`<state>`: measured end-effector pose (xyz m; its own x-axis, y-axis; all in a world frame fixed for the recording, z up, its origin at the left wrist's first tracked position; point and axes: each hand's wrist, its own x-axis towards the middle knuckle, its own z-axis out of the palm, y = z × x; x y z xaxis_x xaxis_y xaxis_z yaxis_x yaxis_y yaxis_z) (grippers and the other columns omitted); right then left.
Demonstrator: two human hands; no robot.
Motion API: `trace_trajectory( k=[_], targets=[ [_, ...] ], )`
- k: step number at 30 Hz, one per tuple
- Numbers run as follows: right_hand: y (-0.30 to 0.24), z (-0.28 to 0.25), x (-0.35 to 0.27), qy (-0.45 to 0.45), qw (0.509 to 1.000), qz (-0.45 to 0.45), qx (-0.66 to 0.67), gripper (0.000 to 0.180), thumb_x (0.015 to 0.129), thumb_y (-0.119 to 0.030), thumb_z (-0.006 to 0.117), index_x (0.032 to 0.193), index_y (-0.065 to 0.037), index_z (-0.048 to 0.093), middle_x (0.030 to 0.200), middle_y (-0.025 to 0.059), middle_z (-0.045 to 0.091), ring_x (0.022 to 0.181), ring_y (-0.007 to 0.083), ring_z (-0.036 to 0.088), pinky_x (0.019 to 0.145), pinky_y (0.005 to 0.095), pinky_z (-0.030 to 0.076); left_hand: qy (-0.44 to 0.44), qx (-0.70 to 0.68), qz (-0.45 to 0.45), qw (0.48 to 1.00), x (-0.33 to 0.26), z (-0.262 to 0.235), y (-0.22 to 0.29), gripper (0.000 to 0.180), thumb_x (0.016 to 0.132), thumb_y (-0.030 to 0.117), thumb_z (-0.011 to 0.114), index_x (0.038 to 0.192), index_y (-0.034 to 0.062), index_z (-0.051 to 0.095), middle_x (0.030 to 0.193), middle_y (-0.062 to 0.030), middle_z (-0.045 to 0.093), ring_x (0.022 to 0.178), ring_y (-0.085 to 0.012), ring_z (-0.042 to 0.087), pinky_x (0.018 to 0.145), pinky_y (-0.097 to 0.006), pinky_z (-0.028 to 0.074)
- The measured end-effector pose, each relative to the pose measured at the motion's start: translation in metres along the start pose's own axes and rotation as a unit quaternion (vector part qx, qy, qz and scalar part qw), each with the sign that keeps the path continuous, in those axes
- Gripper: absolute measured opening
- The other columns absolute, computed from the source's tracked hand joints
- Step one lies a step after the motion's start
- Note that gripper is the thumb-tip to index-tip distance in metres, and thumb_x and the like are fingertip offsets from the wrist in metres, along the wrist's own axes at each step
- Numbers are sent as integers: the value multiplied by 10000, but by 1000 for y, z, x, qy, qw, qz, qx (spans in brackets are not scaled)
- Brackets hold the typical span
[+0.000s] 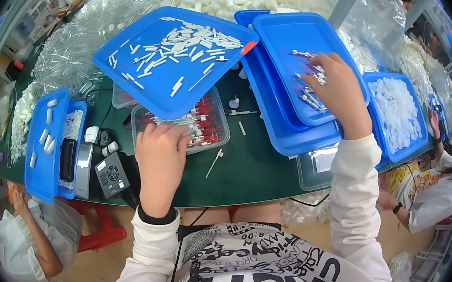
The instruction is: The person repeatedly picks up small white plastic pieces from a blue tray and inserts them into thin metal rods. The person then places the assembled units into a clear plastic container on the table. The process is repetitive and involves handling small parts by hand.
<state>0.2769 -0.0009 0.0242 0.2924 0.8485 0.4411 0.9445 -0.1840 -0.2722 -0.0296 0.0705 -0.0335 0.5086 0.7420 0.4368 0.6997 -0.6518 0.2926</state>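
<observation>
While a green table [249, 179] spreads beneath everything, a broad blue tray [156, 101] of scattered white sticks slants across it, its near corner overhanging a clear plastic box [226, 139]. To the right, a smaller blue tray [276, 80] rests on other blue trays. Over the box's near side, the left hand [162, 142] has its fingers bent above slender red-and-white parts [206, 122]; the right hand [344, 93] curls, thumb and fingers lowered, over a cluster of white-bodied pieces [312, 100] in the smaller tray. Because the fingers cover their own tips, I cannot tell whether either hand grips anything. Between box and trays lies a short white stick [242, 128].
</observation>
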Motion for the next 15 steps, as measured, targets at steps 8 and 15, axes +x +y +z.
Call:
trace_trajectory(
  k=[8,15],
  targets=[
    [-136,88,72,-216,935,-218,178,187,768,-101,695,950,-56,701,937,164,689,908,322,658,816,397,510,-19,14,-3,1000,0,2,1,49,754,98,704,793,68,708,817,-68,674,802,-277,591,719,-383,427],
    [-154,111,63,-224,946,-199,129,157,757,-103,718,913,-87,709,882,106,700,873,301,659,777,403,511,-20,12,40,999,2,6,-4,120,749,81,699,842,41,636,800,-71,628,833,-284,577,728,-398,414]
  ],
)
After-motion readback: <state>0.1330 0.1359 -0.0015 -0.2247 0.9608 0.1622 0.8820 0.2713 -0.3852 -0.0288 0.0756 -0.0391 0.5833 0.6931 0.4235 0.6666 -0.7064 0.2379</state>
